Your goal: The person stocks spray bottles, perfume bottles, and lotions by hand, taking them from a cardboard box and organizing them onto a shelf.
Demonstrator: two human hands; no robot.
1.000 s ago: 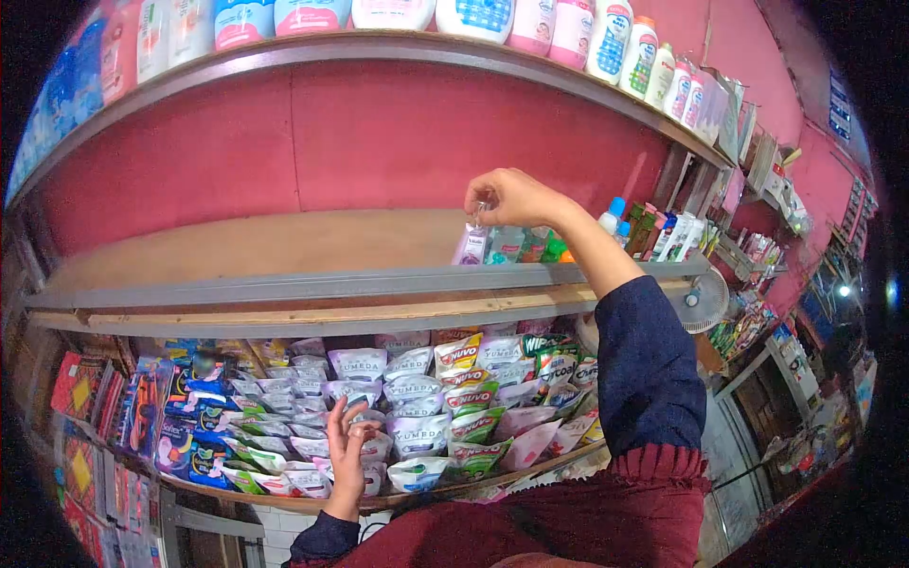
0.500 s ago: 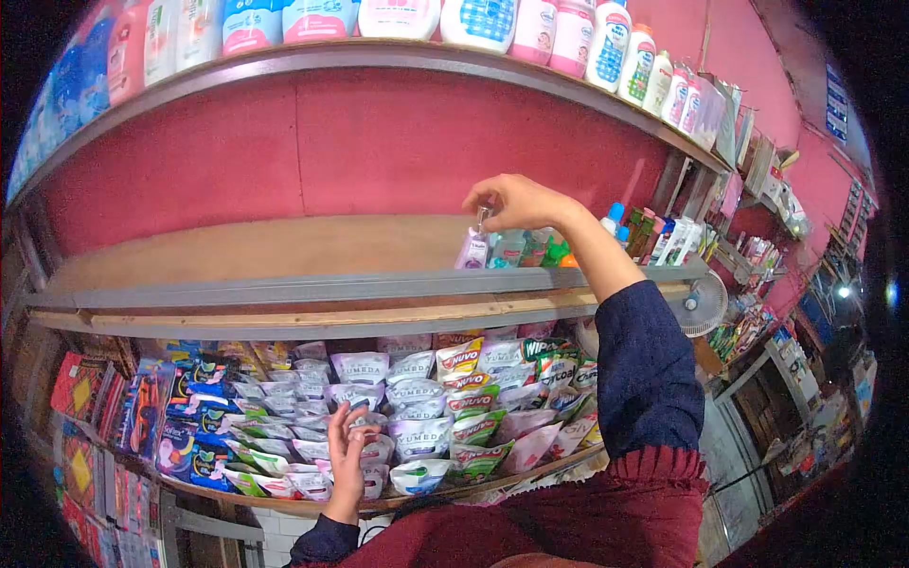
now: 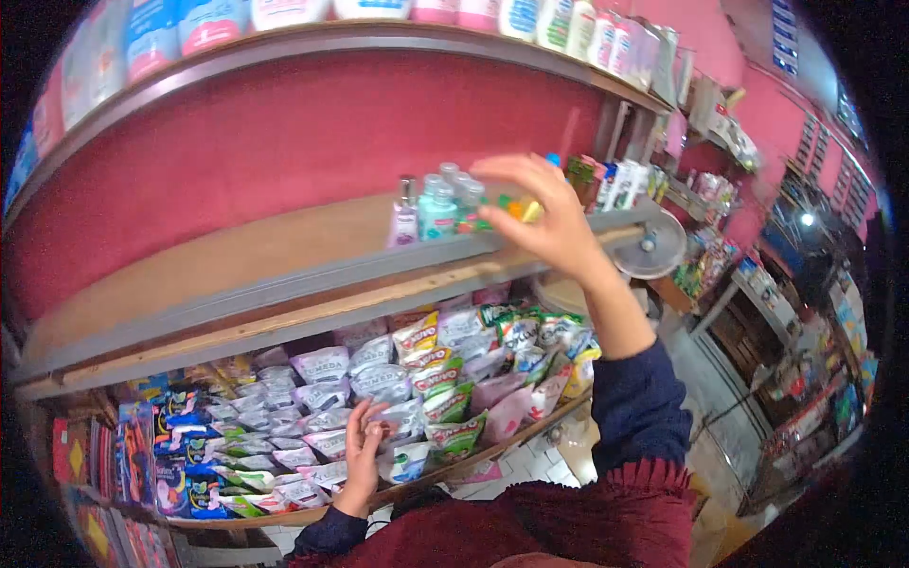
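My right hand (image 3: 549,213) raised at grey-edged wooden shelf (image 3: 284,275), fingers loosely spread, holding nothing, just beside cluster of small clear bottles (image 3: 445,204); pale purple bottle (image 3: 405,216) stands at cluster's left end. My left hand (image 3: 365,452) low, fingers half-curled, touching white refill pouches (image 3: 379,379) packed in lower slanted shelf. Round white fan (image 3: 649,248) right of wrist.

A dark blue sleeve (image 3: 636,402) was worn on the right arm, another (image 3: 322,538) on the left. A maroon knitted garment (image 3: 559,521) with a ribbed edge was worn over them.
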